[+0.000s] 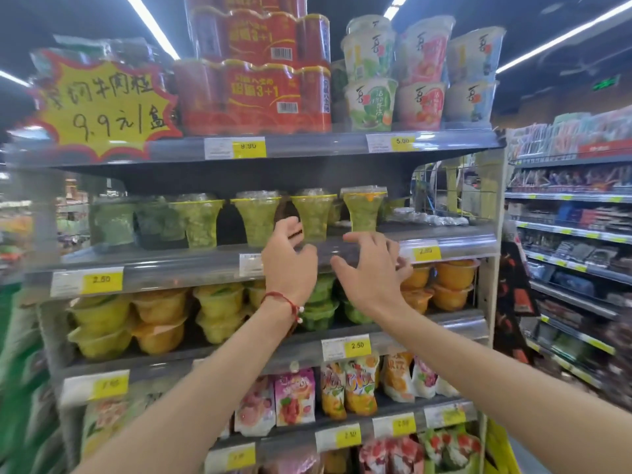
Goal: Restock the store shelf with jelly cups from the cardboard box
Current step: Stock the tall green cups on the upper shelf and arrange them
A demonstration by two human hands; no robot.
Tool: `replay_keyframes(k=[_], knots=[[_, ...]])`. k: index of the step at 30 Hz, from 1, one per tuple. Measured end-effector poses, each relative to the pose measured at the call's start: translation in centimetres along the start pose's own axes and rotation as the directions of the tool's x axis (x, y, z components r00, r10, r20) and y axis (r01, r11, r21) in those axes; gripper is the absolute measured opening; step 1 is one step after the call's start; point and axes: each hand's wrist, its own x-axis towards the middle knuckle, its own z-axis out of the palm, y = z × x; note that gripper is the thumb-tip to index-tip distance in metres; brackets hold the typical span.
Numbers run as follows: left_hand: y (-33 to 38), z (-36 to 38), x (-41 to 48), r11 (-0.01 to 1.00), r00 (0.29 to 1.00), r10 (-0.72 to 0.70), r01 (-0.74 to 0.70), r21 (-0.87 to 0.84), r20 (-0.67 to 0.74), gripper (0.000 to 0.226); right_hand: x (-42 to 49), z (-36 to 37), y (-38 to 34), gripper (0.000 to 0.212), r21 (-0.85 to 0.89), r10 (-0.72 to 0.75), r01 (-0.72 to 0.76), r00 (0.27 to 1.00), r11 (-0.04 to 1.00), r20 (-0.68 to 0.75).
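Note:
Green jelly cups [258, 220] with clear lids stand in a row on the second shelf [191, 265] of a grey store rack. The rightmost green jelly cup [363, 210] stands just above my right hand. My left hand [289, 261], with a red string on its wrist, is raised in front of the shelf edge; its fingers are loosely spread and hold nothing. My right hand [372, 268] hovers beside it with fingers spread, also holding nothing. The cardboard box is out of view.
Red multipacks [260, 90] and tall jelly tubs [420, 73] fill the top shelf. Yellow, orange and green cups [160, 323] sit on the third shelf, pouches [355, 388] below. A yellow price sign [102, 104] hangs at upper left. An aisle with more shelves [574, 234] opens to the right.

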Motion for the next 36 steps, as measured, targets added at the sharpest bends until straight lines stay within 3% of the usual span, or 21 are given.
replay_keyframes(k=[5,10,16,20,24,29,32,36], knots=[[-4.3,-5.8,-4.5,0.995,1.0,-0.008,0.005,0.1,0.028,0.031,-7.1,2.2,-1.3,0.022,0.199,-0.003,-0.02,0.993,0.98,0.116],[-9.4,-13.4,-11.1,0.961,0.978,-0.195,0.177,0.211,0.068,0.029,-15.2,6.4,-2.5,0.02,0.333,0.007,-0.112,0.954,0.936,0.3],[-14.8,-21.7,-19.6,0.89,0.912,-0.403,0.373,0.261,0.07,0.026,-23.9,12.5,-4.2,0.014,0.354,0.02,-0.237,0.854,0.905,0.52],[-18.2,-27.2,-25.5,0.815,0.854,-0.519,0.509,0.278,-0.042,0.022,-30.3,16.9,-5.1,0.018,0.35,-0.024,-0.274,0.757,0.896,0.653],[-21.5,-31.9,-31.1,0.703,0.751,-0.635,0.658,0.269,-0.179,0.029,-36.2,21.8,-5.2,0.019,0.318,-0.056,-0.323,0.618,0.891,0.784],[-26.2,-36.6,-38.5,0.534,0.56,-0.757,0.827,0.174,-0.338,0.031,-43.2,28.2,-4.5,0.019,0.245,-0.089,-0.373,0.39,0.895,0.917],[-27.9,-38.3,-43.0,0.407,0.383,-0.801,0.912,0.051,-0.461,0.037,-47.3,31.4,-3.5,0.016,0.185,-0.097,-0.388,0.234,0.903,0.967],[-29.4,-39.3,-48.4,0.243,0.135,-0.788,0.965,-0.102,-0.6,0.027,-52.2,34.7,-2.1,0.018,0.117,-0.123,-0.36,0.005,0.926,0.992]])
